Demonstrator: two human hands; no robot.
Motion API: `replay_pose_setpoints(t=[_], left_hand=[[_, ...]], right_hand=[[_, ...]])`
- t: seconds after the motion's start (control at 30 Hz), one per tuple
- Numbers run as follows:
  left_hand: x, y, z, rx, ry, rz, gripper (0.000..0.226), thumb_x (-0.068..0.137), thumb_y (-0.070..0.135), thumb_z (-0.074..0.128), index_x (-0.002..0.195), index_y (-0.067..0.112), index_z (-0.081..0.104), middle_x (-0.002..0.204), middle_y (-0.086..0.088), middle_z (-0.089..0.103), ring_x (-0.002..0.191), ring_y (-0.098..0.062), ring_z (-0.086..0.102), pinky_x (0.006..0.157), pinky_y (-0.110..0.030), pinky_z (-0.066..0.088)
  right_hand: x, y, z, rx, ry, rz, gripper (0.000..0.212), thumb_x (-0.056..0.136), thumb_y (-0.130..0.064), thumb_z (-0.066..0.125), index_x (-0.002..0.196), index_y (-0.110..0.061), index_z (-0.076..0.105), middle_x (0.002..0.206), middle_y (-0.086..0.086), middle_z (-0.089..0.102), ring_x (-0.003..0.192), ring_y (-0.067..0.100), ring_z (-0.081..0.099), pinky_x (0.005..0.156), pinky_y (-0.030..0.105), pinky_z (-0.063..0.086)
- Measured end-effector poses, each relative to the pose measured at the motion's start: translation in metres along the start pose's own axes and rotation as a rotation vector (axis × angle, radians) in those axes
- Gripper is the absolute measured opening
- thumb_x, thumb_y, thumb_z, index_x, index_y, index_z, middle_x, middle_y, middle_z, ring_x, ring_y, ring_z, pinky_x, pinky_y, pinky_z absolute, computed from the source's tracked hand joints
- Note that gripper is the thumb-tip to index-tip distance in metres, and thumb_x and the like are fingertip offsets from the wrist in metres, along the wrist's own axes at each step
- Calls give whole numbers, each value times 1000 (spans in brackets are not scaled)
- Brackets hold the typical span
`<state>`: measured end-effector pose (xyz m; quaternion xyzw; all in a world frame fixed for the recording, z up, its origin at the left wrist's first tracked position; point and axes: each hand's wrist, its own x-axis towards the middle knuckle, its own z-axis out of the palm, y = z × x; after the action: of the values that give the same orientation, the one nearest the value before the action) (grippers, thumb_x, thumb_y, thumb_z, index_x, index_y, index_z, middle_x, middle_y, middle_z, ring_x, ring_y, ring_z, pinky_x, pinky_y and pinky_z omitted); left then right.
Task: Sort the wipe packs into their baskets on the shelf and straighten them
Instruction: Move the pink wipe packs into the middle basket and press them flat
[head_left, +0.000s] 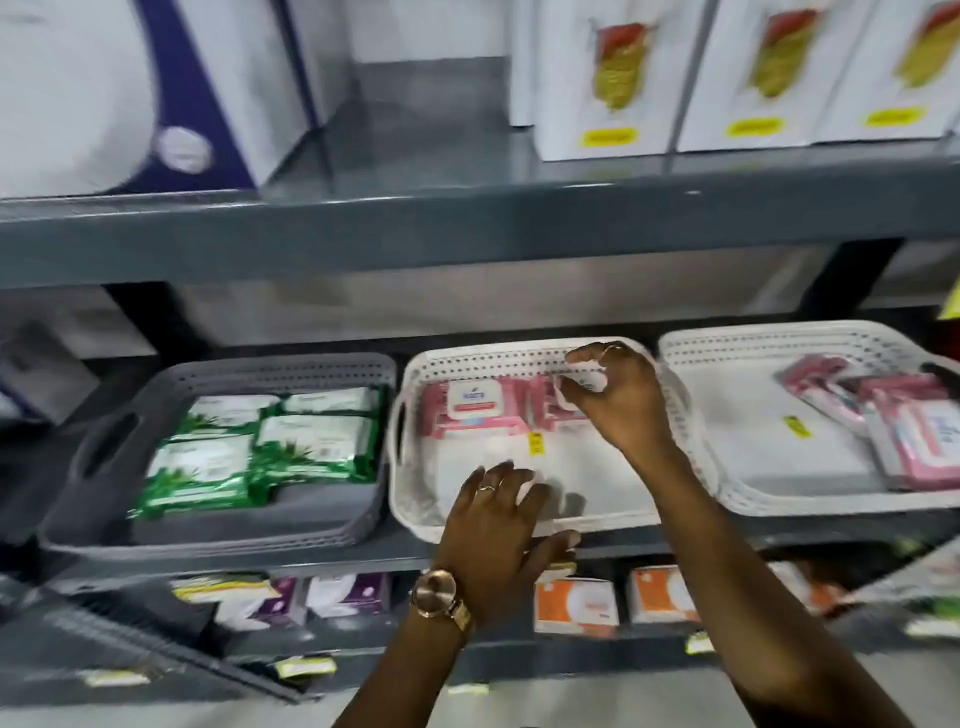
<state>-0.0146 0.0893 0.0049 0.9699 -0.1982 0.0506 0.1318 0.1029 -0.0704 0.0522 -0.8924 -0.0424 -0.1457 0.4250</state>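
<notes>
Three baskets stand side by side on the middle shelf. The grey basket (98, 467) on the left holds several green wipe packs (260, 447). The middle white basket (415, 374) has pink wipe packs (472, 410) along its back wall. My right hand (618, 400) reaches into that basket and pinches the rightmost pink pack (563, 410) by its white lid. My left hand (493, 525) lies flat over the front rim of the middle basket, fingers spread. The right white basket (753, 493) holds a loose, crooked pile of pink packs (883, 426) at its right side.
White boxes (613, 78) stand on the shelf above. The grey shelf beam (467, 228) runs just over the baskets. Orange and purple packets (576, 605) sit on the shelf below. A yellow price tag (534, 444) lies in the middle basket.
</notes>
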Motion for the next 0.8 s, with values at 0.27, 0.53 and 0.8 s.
replay_pose_setpoints(t=[0.27, 0.53, 0.8], left_hand=[[51, 63, 33, 52, -184, 37, 57, 89, 66, 28, 132, 29, 38, 127, 1, 58, 111, -24, 54, 86, -36, 46], [72, 91, 45, 50, -120, 54, 48, 90, 64, 23, 129, 41, 38, 123, 8, 63, 106, -21, 61, 76, -35, 48], [69, 90, 44, 72, -61, 80, 28, 95, 42, 36, 117, 33, 49, 108, 4, 70, 90, -26, 67, 65, -37, 51]], right_hand=[[4, 110, -138, -68, 208, 227, 29, 75, -25, 76, 102, -16, 70, 105, 9, 73, 101, 28, 65, 91, 32, 50], [17, 189, -220, -143, 189, 568, 25, 61, -25, 87, 72, -20, 65, 100, 14, 72, 95, 24, 68, 74, 29, 52], [7, 216, -219, -447, 29, 751, 83, 55, -28, 88, 124, -3, 49, 129, 20, 58, 117, 39, 57, 98, 47, 49]])
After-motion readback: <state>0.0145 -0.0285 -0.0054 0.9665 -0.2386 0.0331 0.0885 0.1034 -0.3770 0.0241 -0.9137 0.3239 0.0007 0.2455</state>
